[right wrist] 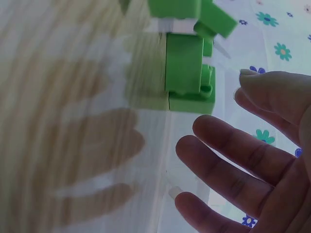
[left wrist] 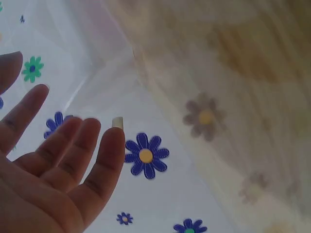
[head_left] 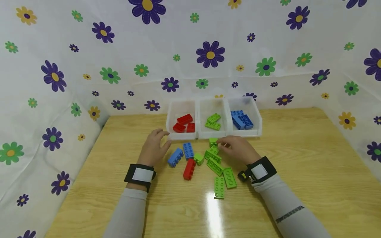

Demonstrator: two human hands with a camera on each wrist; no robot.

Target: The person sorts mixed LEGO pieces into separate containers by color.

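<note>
My left hand (head_left: 153,147) hovers over the table left of the loose bricks, fingers loosely bent and holding nothing. Its spread fingers fill the lower left of the left wrist view (left wrist: 63,170). Nearest to it are a blue brick (head_left: 175,157) lying on its side and the tray compartment with red bricks (head_left: 185,118). My right hand (head_left: 238,149) is beside a small green brick (head_left: 213,142) in front of the tray. In the right wrist view, its fingers (right wrist: 233,145) are apart, with green bricks (right wrist: 184,63) just beyond the fingertips and nothing in its grasp.
At the back stands a white three-part tray (head_left: 212,135) with red, green (head_left: 213,125) and blue bricks (head_left: 244,121) sorted by colour. Another blue brick (head_left: 188,150), a red brick (head_left: 189,169) and several green bricks (head_left: 219,187) lie on the wooden table (head_left: 297,148). A flowered cloth (head_left: 178,33) hangs behind.
</note>
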